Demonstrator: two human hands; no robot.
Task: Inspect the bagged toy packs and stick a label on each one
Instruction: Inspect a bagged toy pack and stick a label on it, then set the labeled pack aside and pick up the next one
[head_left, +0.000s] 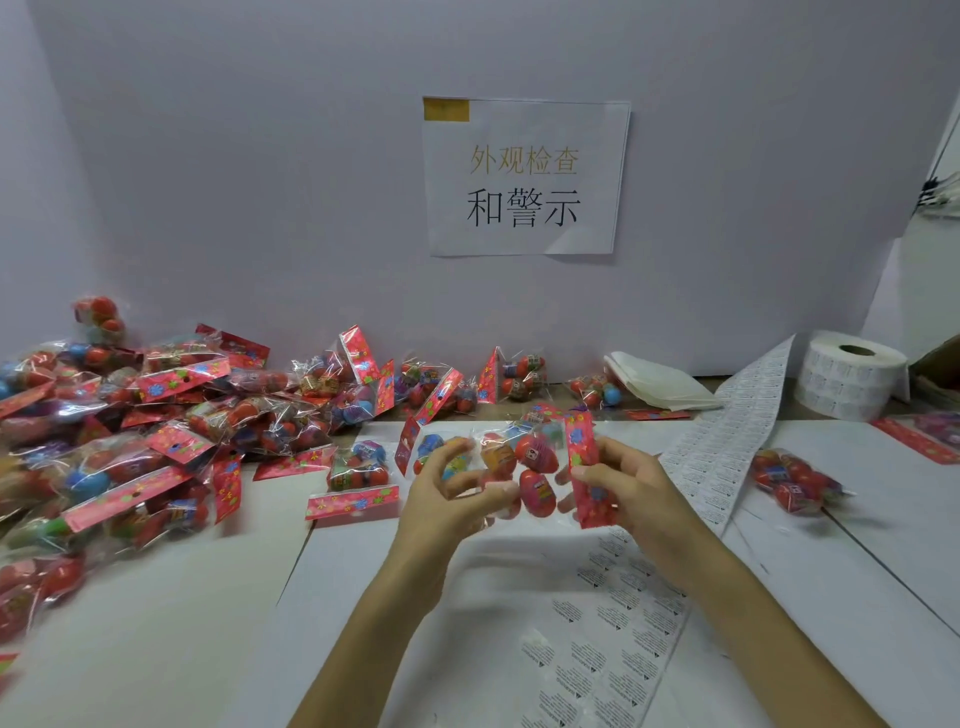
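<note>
I hold one clear bagged toy pack (524, 467) of red and coloured eggs above the table's middle. My right hand (628, 491) pinches its red flowered header card. My left hand (447, 493) grips the bag's other end with curled fingers. A long strip of white labels (717, 467) runs from the label roll (852, 376) down under my right forearm. A big pile of toy packs (130, 431) fills the left side. One single pack (789, 480) lies at the right.
White sheets cover the table (156, 623). A pale partition wall (260, 182) stands behind, with a printed paper sign (524, 176) on it. Folded white backing paper (660, 384) lies near the roll. More packs line the wall's foot (514, 376).
</note>
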